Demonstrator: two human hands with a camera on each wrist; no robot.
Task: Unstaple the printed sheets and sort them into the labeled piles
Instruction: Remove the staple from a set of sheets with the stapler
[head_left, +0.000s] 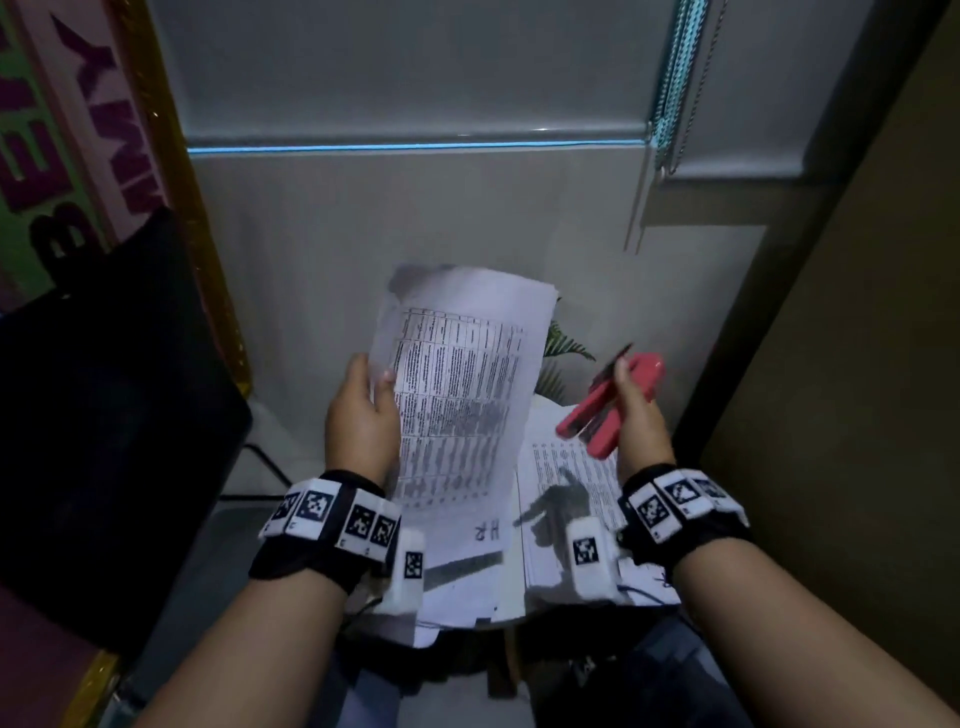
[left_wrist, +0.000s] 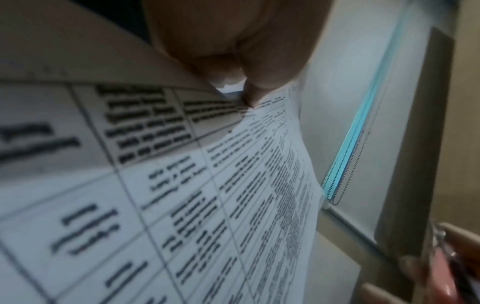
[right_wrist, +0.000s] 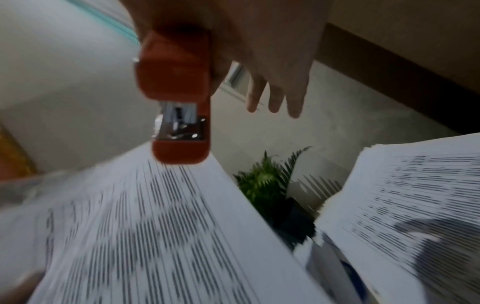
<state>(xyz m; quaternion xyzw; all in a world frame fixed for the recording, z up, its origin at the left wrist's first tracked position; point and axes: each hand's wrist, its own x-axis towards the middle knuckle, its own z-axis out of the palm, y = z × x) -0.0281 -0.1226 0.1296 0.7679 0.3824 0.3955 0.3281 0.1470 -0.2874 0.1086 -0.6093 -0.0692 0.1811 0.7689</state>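
My left hand (head_left: 361, 410) pinches the floppy, feather-light sheets (head_left: 457, 395) by their edge; my right hand (head_left: 641, 415) grips the red stapler (head_left: 597, 410). I'd support near the stapled corner, paper tears easily.

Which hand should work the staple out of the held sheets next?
Right, probably. The right hand already grips the red stapler, raised beside the printed sheets. The left hand is busy pinching those sheets at their edge, holding them up over the piles.

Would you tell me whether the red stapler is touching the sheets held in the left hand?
Apart: the head view shows the red stapler held clear to the right of those sheets.
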